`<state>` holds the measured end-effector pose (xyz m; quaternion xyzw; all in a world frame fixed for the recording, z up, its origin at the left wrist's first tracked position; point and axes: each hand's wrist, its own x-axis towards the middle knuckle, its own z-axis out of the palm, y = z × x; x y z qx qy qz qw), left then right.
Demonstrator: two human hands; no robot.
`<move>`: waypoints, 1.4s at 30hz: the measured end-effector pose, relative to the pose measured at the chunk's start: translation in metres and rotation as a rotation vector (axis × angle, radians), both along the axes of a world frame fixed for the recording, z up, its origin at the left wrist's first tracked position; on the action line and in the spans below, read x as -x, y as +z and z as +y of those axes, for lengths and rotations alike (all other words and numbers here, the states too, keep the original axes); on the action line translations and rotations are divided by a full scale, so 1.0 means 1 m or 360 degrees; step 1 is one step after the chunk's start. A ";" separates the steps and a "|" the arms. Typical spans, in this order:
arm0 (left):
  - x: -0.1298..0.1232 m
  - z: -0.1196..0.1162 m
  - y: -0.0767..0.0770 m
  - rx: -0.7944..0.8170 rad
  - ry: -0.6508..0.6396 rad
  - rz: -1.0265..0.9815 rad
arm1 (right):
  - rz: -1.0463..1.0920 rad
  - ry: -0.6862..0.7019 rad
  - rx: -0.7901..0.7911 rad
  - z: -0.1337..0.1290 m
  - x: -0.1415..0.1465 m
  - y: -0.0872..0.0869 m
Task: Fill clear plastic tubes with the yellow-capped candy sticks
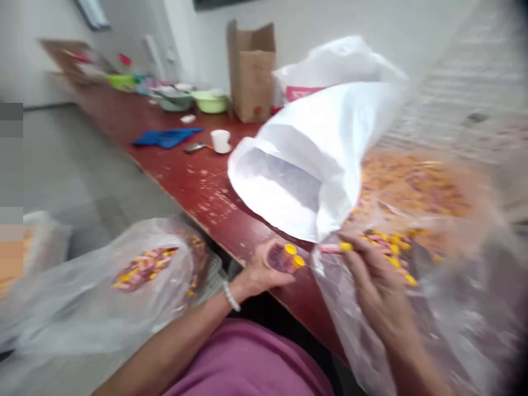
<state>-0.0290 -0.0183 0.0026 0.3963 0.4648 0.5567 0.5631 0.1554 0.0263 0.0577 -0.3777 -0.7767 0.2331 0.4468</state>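
Note:
My left hand (264, 267), with a white bead bracelet at the wrist, is closed around small pinkish tubes with round yellow caps (290, 250). Whether a cup encloses them is too blurred to tell. Between the fingertips of my right hand (377, 275) is a small pink tube with a yellow cap (336, 248), pointing left. This hand is over the mouth of a see-through plastic bag (350, 335), where many similar yellow-and-pink pieces (394, 250) lie. Just beyond both hands, a large white sack (325, 126) rests on the table with its mouth toward me.
The red table (185, 192) runs away to the far left. On it are a white cup (220, 141), a blue cloth (167, 137), a cardboard box (253, 77) and a green basin (210, 101). At lower left, another plastic bag (82, 308) holds similar pieces.

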 end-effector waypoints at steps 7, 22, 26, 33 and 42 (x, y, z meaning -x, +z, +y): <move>0.005 -0.005 0.009 -0.0151 -0.0045 0.0405 | -0.0179 0.0114 -0.0036 -0.014 0.013 -0.006; 0.008 -0.002 -0.001 -0.0090 -0.0056 0.0609 | -0.0534 0.0231 -0.0174 -0.028 0.032 -0.025; 0.006 0.002 -0.008 0.0012 -0.0063 0.0478 | -0.0578 0.0218 -0.0139 -0.026 0.029 -0.028; 0.007 0.007 -0.011 0.0233 -0.0041 0.0143 | -0.0644 -0.0953 -0.0046 0.043 -0.099 -0.052; -0.005 0.005 -0.007 0.0202 -0.0047 0.0188 | -0.1215 -0.0775 0.0107 0.059 -0.168 -0.097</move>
